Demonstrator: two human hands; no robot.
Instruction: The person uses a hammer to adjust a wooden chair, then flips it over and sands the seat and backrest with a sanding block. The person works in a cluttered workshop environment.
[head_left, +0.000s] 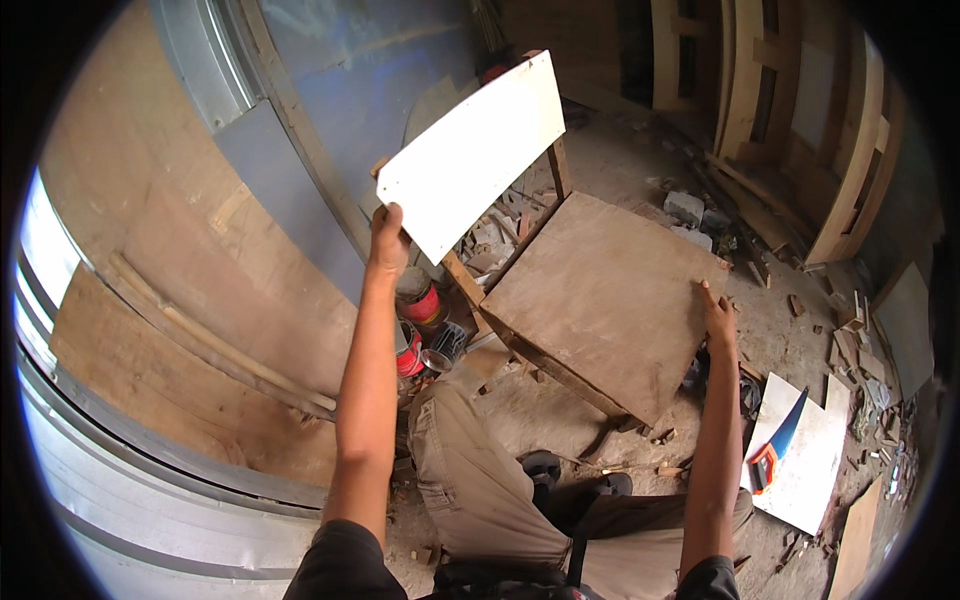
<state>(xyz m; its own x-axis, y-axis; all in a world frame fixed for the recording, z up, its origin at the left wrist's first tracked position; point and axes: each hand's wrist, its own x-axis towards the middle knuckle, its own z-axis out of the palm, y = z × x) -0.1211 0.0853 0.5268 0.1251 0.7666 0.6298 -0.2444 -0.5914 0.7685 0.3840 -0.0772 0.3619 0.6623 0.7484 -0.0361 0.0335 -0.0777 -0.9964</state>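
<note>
A wooden chair stands in front of me, turned at an angle, with a flat plywood seat and a white back panel fixed to its uprights. My left hand is closed round the lower left corner of the panel, its thumb on the white face. At the seat's right edge is my right hand, with a finger lying on top and the others curled over the side. Part of that grip is hidden from view.
A handsaw with a blue blade lies on a white board at the lower right. Red cans stand left of the chair. Wood scraps and concrete blocks litter the floor. Wooden frames lean at the back right.
</note>
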